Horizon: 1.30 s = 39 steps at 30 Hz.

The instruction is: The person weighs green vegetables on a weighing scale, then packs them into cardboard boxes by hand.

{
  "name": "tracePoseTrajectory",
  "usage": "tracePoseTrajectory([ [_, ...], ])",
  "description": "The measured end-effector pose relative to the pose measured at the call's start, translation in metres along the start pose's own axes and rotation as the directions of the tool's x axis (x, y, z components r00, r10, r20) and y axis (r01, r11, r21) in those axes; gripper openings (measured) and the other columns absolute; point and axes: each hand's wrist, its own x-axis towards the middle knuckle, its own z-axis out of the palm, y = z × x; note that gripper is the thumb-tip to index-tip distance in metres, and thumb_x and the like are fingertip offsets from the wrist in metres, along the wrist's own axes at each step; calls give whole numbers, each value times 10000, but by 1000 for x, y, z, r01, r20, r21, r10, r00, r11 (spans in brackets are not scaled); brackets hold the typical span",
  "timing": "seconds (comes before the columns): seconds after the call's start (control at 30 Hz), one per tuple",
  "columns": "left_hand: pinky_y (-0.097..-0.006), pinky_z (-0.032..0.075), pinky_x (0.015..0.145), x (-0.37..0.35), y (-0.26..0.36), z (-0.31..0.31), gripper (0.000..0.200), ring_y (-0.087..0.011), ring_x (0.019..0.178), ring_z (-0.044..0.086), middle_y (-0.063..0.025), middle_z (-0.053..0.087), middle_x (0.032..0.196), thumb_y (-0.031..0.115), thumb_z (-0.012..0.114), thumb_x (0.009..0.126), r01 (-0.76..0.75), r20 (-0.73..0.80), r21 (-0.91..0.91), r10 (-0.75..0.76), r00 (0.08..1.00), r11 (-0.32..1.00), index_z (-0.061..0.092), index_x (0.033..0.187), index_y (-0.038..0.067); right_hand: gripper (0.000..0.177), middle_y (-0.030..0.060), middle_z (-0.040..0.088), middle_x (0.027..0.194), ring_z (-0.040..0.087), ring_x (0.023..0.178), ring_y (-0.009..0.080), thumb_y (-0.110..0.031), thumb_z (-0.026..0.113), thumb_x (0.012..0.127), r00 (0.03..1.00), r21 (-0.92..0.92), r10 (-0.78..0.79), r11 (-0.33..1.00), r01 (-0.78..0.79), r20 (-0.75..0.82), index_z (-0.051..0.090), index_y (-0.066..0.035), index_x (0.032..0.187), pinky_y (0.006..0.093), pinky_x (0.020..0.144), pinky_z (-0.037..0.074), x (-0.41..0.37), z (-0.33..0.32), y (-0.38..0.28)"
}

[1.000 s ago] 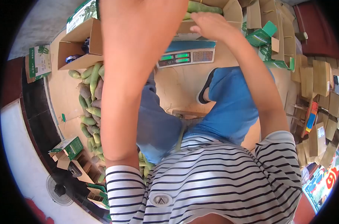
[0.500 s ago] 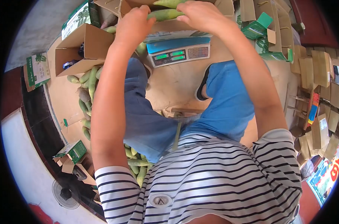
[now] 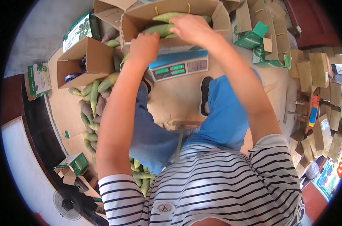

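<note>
A long cardboard box (image 3: 218, 22) with yellow cord handles stands on top of a digital scale (image 3: 178, 67) with lit green displays. Inside it lie long green radishes. My left hand (image 3: 144, 49) reaches over the box's near wall, fingers curled against the near green radish (image 3: 158, 30) by its left end. Closed over the right end of that same radish is my right hand (image 3: 192, 29), thumb pressed on its side. Just behind, another radish (image 3: 165, 17) lies partly covered by my right hand.
Left of the scale, an open carton (image 3: 97, 56) holds dark items, with loose radishes (image 3: 94, 88) piled in front. More radishes (image 3: 141, 175) lie by my leg. Green-printed cartons (image 3: 267, 51) stand at the right, and stacked brown boxes (image 3: 317, 71) beyond. A fan (image 3: 67, 203) stands lower left.
The view has tipped forward, so the box and its radishes show more fully. My left hand has moved lower on the near radish; my right hand stays at its right end.
</note>
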Motion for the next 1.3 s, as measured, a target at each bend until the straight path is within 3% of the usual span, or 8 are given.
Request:
tracePoseTrajectory([
  [0.4, -417, 503, 683, 0, 8, 2, 152, -279, 863, 605, -100, 623, 886, 140, 560, 778, -13, 0, 48, 13, 1000, 999, 597, 913, 83, 193, 141, 616, 988, 574, 956, 317, -209, 541, 845, 969, 22, 220, 975, -219, -109, 614, -49, 923, 426, 766, 474, 9, -13, 32],
  [0.53, -412, 468, 673, -6, 24, 8, 177, -259, 858, 586, -87, 626, 927, 159, 552, 784, 53, -5, 146, -53, 999, 988, 617, 933, 90, 166, 145, 623, 971, 583, 929, 326, -169, 523, 844, 978, -69, 203, 977, -200, 46, 621, -47, 897, 427, 760, 474, 28, 0, 46],
  [0.63, -375, 477, 663, -9, 39, 13, 221, -231, 858, 574, -74, 611, 916, 180, 600, 746, 168, -89, 301, -147, 985, 939, 591, 943, 80, 162, 149, 630, 947, 591, 913, 325, -134, 506, 841, 989, -95, 47, 995, -34, 139, 616, -50, 926, 419, 767, 478, 52, 23, 54],
  [0.8, -440, 457, 689, -8, 54, 4, 349, -289, 913, 524, -119, 594, 1013, 201, 568, 787, 190, 23, 420, -219, 975, 888, 564, 1091, 30, 208, 135, 577, 1106, 560, 1009, 305, -100, 506, 822, 967, -119, 206, 975, -189, 152, 592, -62, 1007, 410, 825, 472, 87, 66, 57],
  [0.93, -457, 462, 696, -9, 51, 12, 365, -307, 939, 524, -130, 591, 1019, 214, 585, 771, 195, -50, 439, -193, 980, 877, 565, 1083, 25, 300, 120, 516, 1177, 504, 1088, 307, -103, 562, 786, 965, -281, 252, 934, -221, 78, 554, -78, 1085, 417, 872, 456, 92, 88, 56],
  [1.03, -471, 465, 692, -8, 51, 4, 371, -314, 945, 522, -149, 585, 1023, 216, 570, 779, 183, 45, 345, -211, 977, 921, 560, 1086, 8, 387, 117, 525, 1135, 492, 1088, 313, -121, 617, 749, 960, -354, 264, 910, -217, 91, 530, -89, 1125, 420, 882, 450, 92, 90, 55],
  [1.1, -482, 467, 671, -9, 50, 4, 342, -309, 950, 527, -150, 593, 1017, 225, 567, 775, 190, -48, 359, -185, 982, 914, 581, 1042, 11, 429, 119, 529, 1138, 503, 1085, 301, -150, 660, 720, 953, -353, 290, 903, -243, 85, 523, -89, 1122, 414, 873, 457, 86, 84, 53],
  [1.3, -507, 443, 720, -8, 52, 11, 361, -353, 1013, 510, -166, 582, 1062, 225, 496, 832, 246, -12, 327, -256, 967, 912, 560, 1120, 17, 511, 125, 593, 1047, 574, 989, 296, -324, 745, 659, 972, -230, 210, 956, -182, 105, 500, -72, 1030, 397, 826, 483, 63, 48, 58],
])
